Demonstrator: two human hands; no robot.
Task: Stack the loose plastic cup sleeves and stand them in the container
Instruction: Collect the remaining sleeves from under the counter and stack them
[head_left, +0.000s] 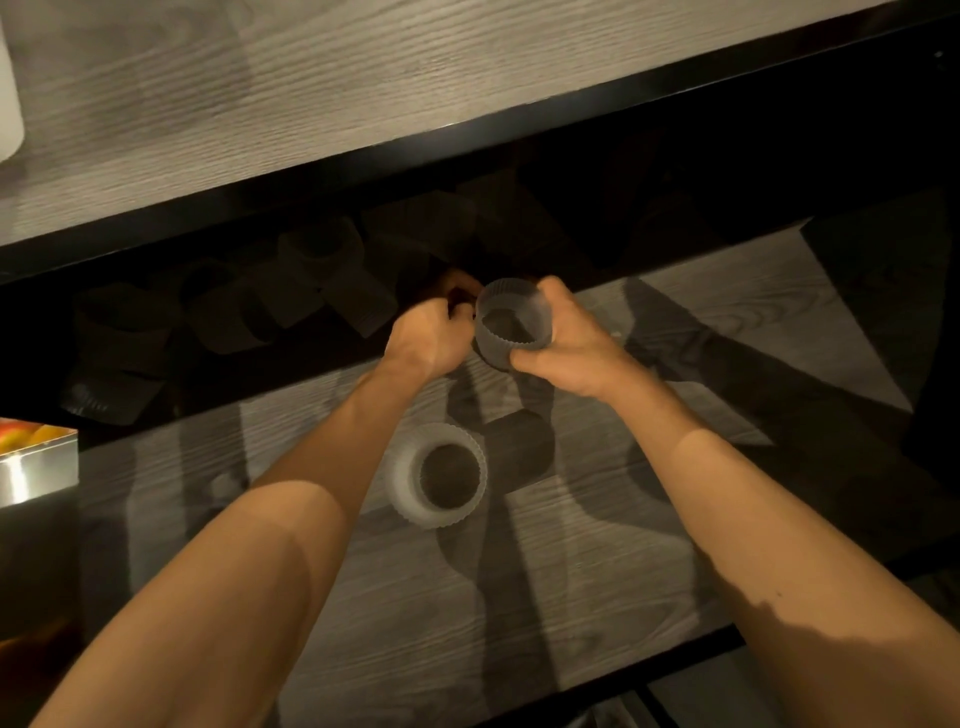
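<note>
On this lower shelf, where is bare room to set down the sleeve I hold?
Bare shelf lies right of your right hand, which holds the sleeve, and between your forearms, on the near side of the standing sleeve. The shadowed back left is crowded with loose sleeves.

A cup sleeve (439, 475) stands on the lower shelf (597, 597), with loose sleeves (311, 280) lying behind-left beneath the upper shelf (311, 104).

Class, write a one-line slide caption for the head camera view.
Right hand grips a ribbed cup sleeve, left hand beside it near shadowed loose sleeves; another sleeve stands on the shelf.
</note>
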